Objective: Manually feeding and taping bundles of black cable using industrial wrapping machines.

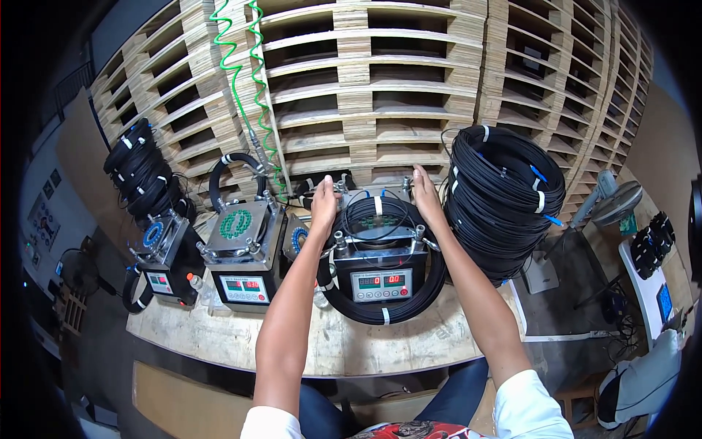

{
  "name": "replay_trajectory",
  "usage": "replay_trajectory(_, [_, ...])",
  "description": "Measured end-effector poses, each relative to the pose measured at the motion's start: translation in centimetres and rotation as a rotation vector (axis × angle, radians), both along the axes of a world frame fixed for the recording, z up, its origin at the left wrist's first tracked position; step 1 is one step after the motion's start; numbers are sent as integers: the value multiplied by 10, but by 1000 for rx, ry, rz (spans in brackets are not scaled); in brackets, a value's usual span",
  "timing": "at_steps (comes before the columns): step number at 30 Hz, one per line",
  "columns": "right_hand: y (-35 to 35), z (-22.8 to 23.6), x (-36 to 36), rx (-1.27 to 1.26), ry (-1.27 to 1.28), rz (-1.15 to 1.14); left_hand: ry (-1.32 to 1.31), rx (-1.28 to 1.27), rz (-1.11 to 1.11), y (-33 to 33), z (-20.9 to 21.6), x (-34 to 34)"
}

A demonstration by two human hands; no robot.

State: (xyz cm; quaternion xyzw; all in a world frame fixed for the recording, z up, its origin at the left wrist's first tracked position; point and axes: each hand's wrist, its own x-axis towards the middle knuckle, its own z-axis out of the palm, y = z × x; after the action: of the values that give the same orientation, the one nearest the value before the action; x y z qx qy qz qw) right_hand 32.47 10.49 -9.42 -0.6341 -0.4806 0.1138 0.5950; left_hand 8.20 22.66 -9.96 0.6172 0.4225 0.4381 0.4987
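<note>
My left hand [324,205] and my right hand [428,196] are raised on either side of the middle polishing machine [382,257], near its rear corner posts. Both hands look open, fingers stretched and palms turned inward; whether they touch the posts I cannot tell. A black cable coil [385,315] with white ties loops around the front of this machine. More thin black cable [377,205] lies over its top, partly hiding the plate. Red digits glow on the machine's front panel [382,284].
Left of the middle stand two similar machines [241,256] [167,256], one with green fittings on top, the other blue. Tall stacks of black cable coils rise at right [501,212] and far left [142,172]. Wooden pallets [365,80] wall the back; a green coiled hose [234,66] hangs there.
</note>
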Motion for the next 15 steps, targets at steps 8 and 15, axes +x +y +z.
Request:
replay_trajectory(8, [5, -3, -2, -10, -8, -21, 14, 41, 40, -9, 11, -8])
replay_trajectory(15, [23, -10, 16, -54, 39, 52, 68, 75, 59, -8, 10, -1])
